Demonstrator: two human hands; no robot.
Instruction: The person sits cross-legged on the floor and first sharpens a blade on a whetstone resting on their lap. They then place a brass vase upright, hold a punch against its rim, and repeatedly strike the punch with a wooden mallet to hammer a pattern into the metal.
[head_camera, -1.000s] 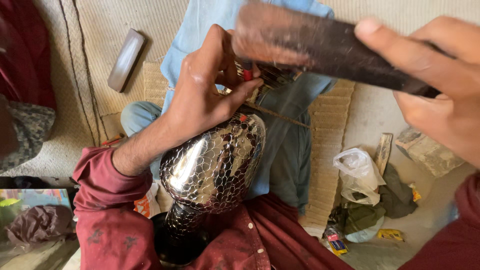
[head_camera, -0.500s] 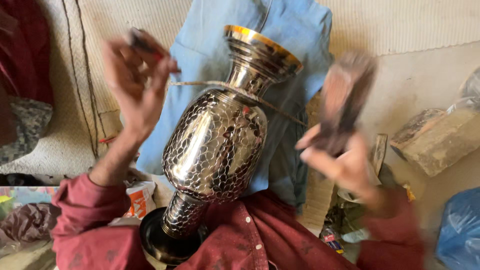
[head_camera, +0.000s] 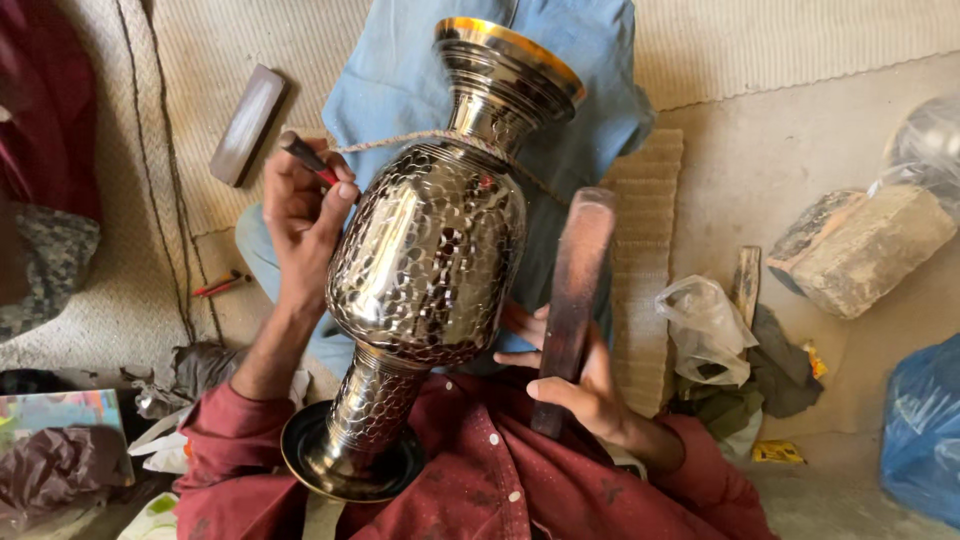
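On the lap, one vase (head_camera: 430, 250); left hand (head_camera: 305, 215) pinches one punch (head_camera: 305, 158), right hand (head_camera: 580, 385) grips one block (head_camera: 575, 290).

One hammered metal vase (head_camera: 430, 260), centre of frame, across my lap. Two of my hands: my left hand (head_camera: 305, 215) with one small chisel (head_camera: 305, 157), my right hand (head_camera: 580, 385) with one flat wooden block (head_camera: 572, 300). A second block (head_camera: 247, 124) lies upper left. One cord (head_camera: 400, 142) circles the neck. One clear plastic bag (head_camera: 705, 325) right; one blue bag (head_camera: 920, 430) lower right; one stone (head_camera: 865, 245) upper right.
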